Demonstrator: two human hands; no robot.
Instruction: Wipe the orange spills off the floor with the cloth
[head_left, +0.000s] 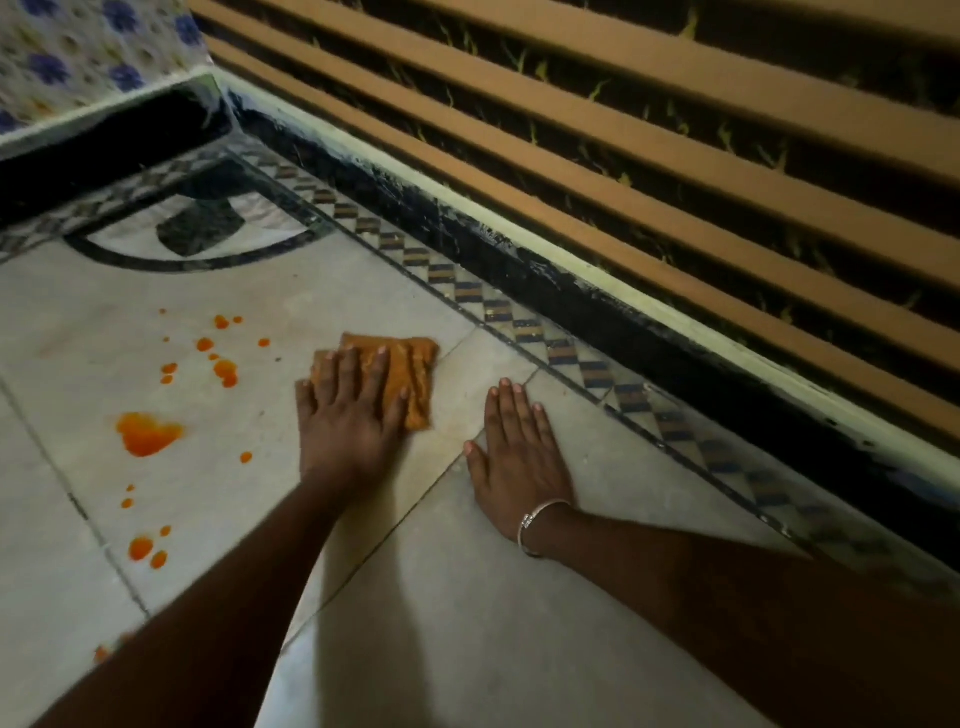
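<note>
Your left hand (353, 415) lies flat on the cloth (413, 374), fingers straight and spread, pressing it down onto the floor (467, 623) rather than gripping it. The cloth is an orange-brown folded square, and its far and right edges show past your fingertips. Just to the right, your right hand (519, 462) rests palm-down on a bare tile, fingers straight and close together, holding nothing. A thin silver bangle (535, 525) circles that wrist.

The orange spills (148, 434) sit to the left of the cloth and apart from it. There is one large puddle, a cluster of smaller drops farther away, and more drops nearer you along the left side. None of them touches the cloth.

The floor is pale, smooth stone tile with thin joints running diagonally, and the shadows of your arms fall across it. Beyond the cloth, a dark curved inlay (202, 223) is set into the pale stone. A narrow chequered border (498, 306) in dark and tan runs along the right edge of the floor, beside a black skirting (571, 291) with a pale top edge. Above that rise long brown slats (623, 145) with dark gaps between them. A blue-flowered fabric (78, 52) hangs at the top left corner.
</note>
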